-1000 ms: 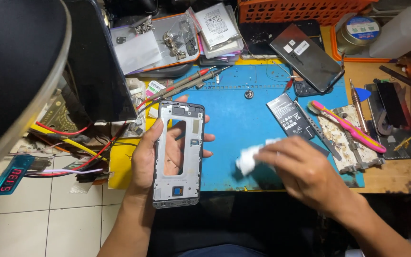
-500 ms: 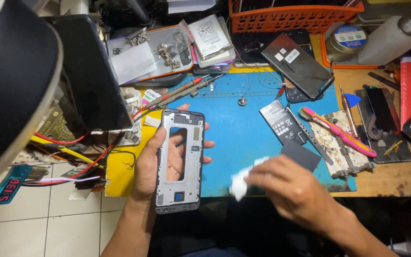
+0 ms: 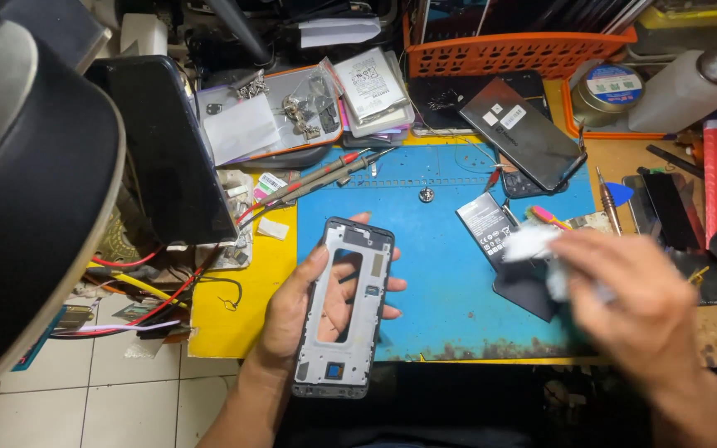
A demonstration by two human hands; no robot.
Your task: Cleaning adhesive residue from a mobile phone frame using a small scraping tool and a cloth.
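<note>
right hand (image 3: 632, 299) blurred; white wipe (image 3: 533, 245) indistinct

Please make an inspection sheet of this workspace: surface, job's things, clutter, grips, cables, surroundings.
Surface: blue mat on a yellow-edged bench, front edge stained.
Job's things: phone frame, hollow in the middle; white cloth.
Clutter: dark phone back cover, flat battery, small screw, parts tray, round tin, screwdriver.
Grips: left hand holds the frame from beneath; right hand, blurred, holds the cloth.
Cables: red and yellow wires at the left; red probe leads.
Surroundings: orange basket behind; tiled floor.
</note>
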